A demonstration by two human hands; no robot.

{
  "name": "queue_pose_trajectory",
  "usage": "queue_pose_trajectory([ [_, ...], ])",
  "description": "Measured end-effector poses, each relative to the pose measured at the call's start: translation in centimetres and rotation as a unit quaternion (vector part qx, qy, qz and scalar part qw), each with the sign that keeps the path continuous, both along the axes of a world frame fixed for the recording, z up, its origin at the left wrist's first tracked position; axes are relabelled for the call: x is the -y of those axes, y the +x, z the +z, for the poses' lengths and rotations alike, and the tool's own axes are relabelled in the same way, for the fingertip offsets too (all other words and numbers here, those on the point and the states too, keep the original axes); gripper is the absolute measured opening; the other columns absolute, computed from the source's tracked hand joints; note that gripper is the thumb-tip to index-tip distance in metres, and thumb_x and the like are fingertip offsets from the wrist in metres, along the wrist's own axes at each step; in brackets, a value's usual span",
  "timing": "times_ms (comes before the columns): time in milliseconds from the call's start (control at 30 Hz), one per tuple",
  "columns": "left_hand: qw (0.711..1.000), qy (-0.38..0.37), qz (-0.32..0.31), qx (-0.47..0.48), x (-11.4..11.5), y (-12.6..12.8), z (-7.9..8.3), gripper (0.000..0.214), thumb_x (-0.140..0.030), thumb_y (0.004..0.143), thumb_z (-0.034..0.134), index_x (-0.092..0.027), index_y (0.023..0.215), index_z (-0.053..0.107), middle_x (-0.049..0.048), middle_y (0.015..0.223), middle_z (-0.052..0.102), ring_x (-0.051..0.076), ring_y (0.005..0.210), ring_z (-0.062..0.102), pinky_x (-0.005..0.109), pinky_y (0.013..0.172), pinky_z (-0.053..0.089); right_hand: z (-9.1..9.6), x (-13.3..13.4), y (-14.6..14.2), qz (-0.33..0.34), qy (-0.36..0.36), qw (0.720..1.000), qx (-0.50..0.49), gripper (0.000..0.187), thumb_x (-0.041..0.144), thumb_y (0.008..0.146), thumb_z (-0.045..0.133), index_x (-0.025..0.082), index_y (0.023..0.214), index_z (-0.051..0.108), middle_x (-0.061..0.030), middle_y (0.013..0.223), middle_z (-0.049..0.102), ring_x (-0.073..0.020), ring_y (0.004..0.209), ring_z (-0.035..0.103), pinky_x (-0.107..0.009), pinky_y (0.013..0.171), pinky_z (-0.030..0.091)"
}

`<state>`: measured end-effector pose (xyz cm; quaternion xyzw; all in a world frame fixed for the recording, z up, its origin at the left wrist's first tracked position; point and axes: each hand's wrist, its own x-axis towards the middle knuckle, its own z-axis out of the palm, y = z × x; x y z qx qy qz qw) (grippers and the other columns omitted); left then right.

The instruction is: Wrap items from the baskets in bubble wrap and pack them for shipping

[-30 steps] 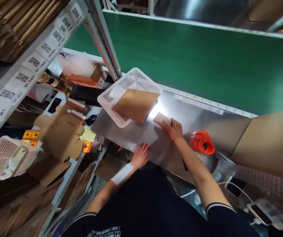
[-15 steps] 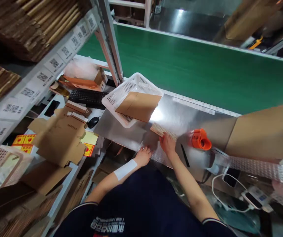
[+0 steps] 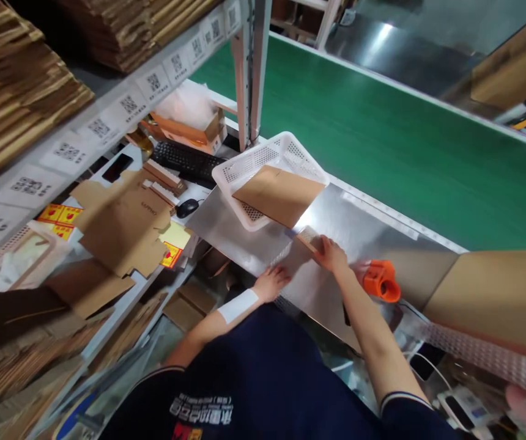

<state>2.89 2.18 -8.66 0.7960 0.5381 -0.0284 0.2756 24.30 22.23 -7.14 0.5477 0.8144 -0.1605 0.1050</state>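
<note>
The left hand [image 3: 271,284] lies flat, fingers extended, near the grey metal table's edge [image 3: 240,245]; the right hand [image 3: 331,253] pinches a small tan oblong block [image 3: 307,238], before a white perforated plastic basket [image 3: 232,172]. Positioning seems in hand, needing steadiness next.

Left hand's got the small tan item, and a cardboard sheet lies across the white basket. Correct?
Wrong hand: the head view shows the right hand on the small tan item, while the left hand lies at the metal table's near edge. The rest stands.
</note>
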Motion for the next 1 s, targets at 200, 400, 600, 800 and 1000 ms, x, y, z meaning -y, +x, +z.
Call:
queue_pose_trajectory([
  [200, 1.0, 0.019, 0.017, 0.011, 1.2, -0.3, -0.2, 0.07, -0.026, 0.091, 0.071, -0.019, 0.157, 0.049, 0.0165, 0.17, 0.037, 0.037, 0.161, 0.027, 0.058, 0.13, 0.026, -1.2, 3.7, -1.2, -0.024, 0.11, 0.993, -0.037, 0.064, 0.033, 0.098, 0.058, 0.011, 0.155, 0.042, -0.0272, 0.156, 0.05, -0.0415, 0.142, 0.047, -0.054, 0.109, 0.043],
  [400, 1.0, -0.005, -0.01, -0.012, 1.4, -0.6, 0.1, 0.092, -0.02, 0.079, 0.081, -0.018, 0.162, 0.041, 0.0199, 0.172, 0.033, 0.038, 0.162, 0.023, 0.059, 0.13, 0.025, -2.8, 16.3, -3.2, -0.009, 0.183, 0.98, -0.082, 0.055, 0.037, 0.098, 0.056, 0.017, 0.149, 0.052, -0.025, 0.162, 0.044, -0.0484, 0.154, 0.028, -0.071, 0.118, 0.025],
  [600, 0.997, -0.002, 0.031, 0.072, 1.8, -2.3, 1.7, 0.048, -0.026, 0.089, 0.072, -0.019, 0.136, 0.067, 0.0158, 0.151, 0.06, 0.032, 0.147, 0.05, 0.048, 0.123, 0.038, -2.3, 21.6, -3.6, 0.005, 0.174, 0.975, -0.139, 0.038, 0.03, 0.101, 0.049, 0.018, 0.134, 0.064, -0.0189, 0.142, 0.06, -0.039, 0.143, 0.046, -0.054, 0.114, 0.042],
  [800, 0.8, -0.188, 0.517, 0.241, 4.6, -4.7, 1.3, 0.016, -0.035, 0.088, 0.076, -0.02, 0.088, 0.073, 0.0087, 0.103, 0.076, 0.027, 0.112, 0.071, 0.04, 0.101, 0.055, -0.6, 14.1, -2.1, -0.081, 0.111, 0.985, -0.107, 0.045, 0.037, 0.101, 0.057, 0.016, 0.141, 0.059, -0.0201, 0.126, 0.066, -0.0325, 0.109, 0.064, -0.044, 0.091, 0.052],
  [1000, 0.686, -0.325, 0.537, 0.367, 3.9, -3.4, 0.2, 0.033, -0.045, 0.079, 0.085, -0.014, 0.082, 0.072, 0.0075, 0.079, 0.077, 0.022, 0.079, 0.077, 0.033, 0.078, 0.062, -0.8, 7.7, -1.3, -0.047, -0.011, 0.994, -0.094, 0.072, 0.046, 0.084, 0.08, 0.02, 0.147, 0.056, -0.0201, 0.144, 0.061, -0.0361, 0.124, 0.062, -0.041, 0.095, 0.051],
])
